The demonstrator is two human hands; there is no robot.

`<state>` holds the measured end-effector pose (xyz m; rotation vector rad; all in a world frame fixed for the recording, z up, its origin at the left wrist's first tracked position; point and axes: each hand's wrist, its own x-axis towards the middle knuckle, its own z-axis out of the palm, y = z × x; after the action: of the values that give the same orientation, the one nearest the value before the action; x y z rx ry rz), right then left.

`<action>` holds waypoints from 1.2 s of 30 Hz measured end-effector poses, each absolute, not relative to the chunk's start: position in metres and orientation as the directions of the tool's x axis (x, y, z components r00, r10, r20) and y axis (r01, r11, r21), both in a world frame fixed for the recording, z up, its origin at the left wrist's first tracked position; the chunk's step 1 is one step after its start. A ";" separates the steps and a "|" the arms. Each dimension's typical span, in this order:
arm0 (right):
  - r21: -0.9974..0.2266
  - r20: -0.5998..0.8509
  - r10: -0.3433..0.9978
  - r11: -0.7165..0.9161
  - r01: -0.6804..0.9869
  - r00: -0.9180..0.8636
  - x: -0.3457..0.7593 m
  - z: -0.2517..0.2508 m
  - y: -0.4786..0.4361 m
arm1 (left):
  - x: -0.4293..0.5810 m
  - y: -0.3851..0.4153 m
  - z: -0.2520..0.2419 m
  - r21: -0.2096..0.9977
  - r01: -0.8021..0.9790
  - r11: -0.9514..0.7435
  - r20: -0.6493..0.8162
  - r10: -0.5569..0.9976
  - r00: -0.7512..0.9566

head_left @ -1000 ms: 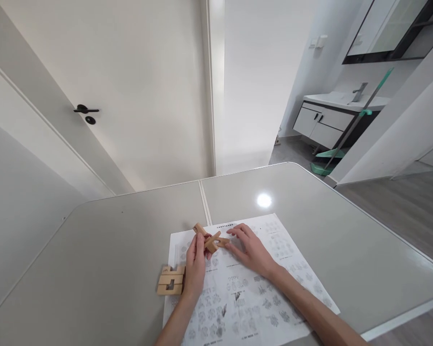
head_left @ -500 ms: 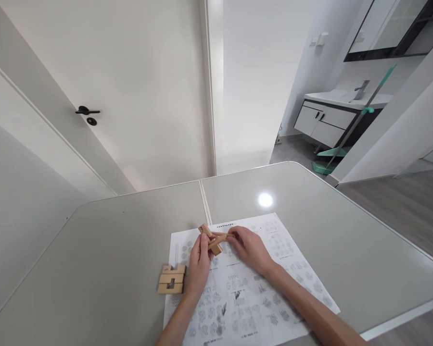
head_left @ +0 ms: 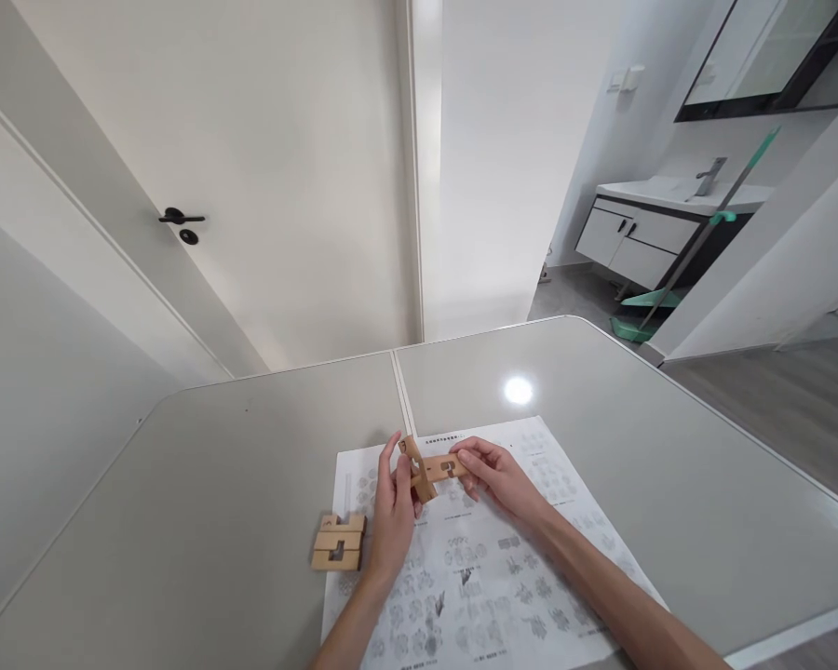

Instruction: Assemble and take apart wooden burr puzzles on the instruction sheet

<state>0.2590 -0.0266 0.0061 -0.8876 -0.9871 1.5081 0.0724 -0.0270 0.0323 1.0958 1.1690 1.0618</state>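
My left hand (head_left: 397, 498) grips a notched wooden puzzle piece (head_left: 417, 470) that tilts up above the paper, its index finger raised. From the right, my right hand (head_left: 497, 476) pinches the end of a second wooden piece (head_left: 445, 467), which has a cut-out slot in its face. The two pieces cross and touch, forming a rough T; how they fit together is hidden by my fingers. Left of my left wrist, several more notched wooden pieces (head_left: 338, 556) lie side by side, partly over the paper's edge. Under both hands spreads a printed instruction sheet (head_left: 475, 596) with rows of small figures.
The grey table (head_left: 251, 502) has a seam and a raised pale rim. Beyond it stand a white door (head_left: 286, 186) with a black handle and a wall. At the far right are a sink cabinet (head_left: 635, 233) and a green broom and dustpan (head_left: 635, 326).
My right hand has turned its piece so the slotted face shows toward me. The left index finger has lifted. My view has shifted slightly.
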 end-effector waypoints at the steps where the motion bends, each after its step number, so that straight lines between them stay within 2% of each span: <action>1: -0.931 -0.022 0.990 -0.070 -0.359 -0.138 0.258 0.005 -0.027 | 0.073 -0.027 0.033 0.988 -0.041 0.146 -0.141 0.985 0.098; 9: -0.932 -0.034 0.990 -0.080 -0.355 -0.134 0.257 0.000 -0.026 | 0.069 -0.026 0.030 0.994 0.030 0.103 -0.105 0.991 0.077; 15: -0.923 -0.053 0.975 -0.131 -0.361 -0.217 0.257 0.004 -0.028 | 0.069 -0.028 0.031 0.994 0.036 0.105 -0.109 0.985 0.132; 18: -0.925 -0.064 0.955 -0.166 -0.342 -0.290 0.255 0.004 -0.029 | 0.070 -0.030 0.032 0.990 -0.006 0.143 -0.139 0.971 0.194; 25: -0.949 -0.026 0.956 -0.115 -0.294 -0.291 0.256 0.007 -0.031 | 0.066 -0.023 0.020 0.990 -0.037 0.133 -0.122 0.969 0.214; 36: -0.963 0.014 0.933 -0.084 -0.257 -0.359 0.255 0.009 -0.030 | 0.065 -0.022 0.026 0.921 -0.244 0.304 -0.204 0.910 0.361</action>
<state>0.2549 -0.0301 0.0094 -0.8317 -1.2365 1.6154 0.0646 -0.0221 0.0264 0.9461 0.8681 0.9075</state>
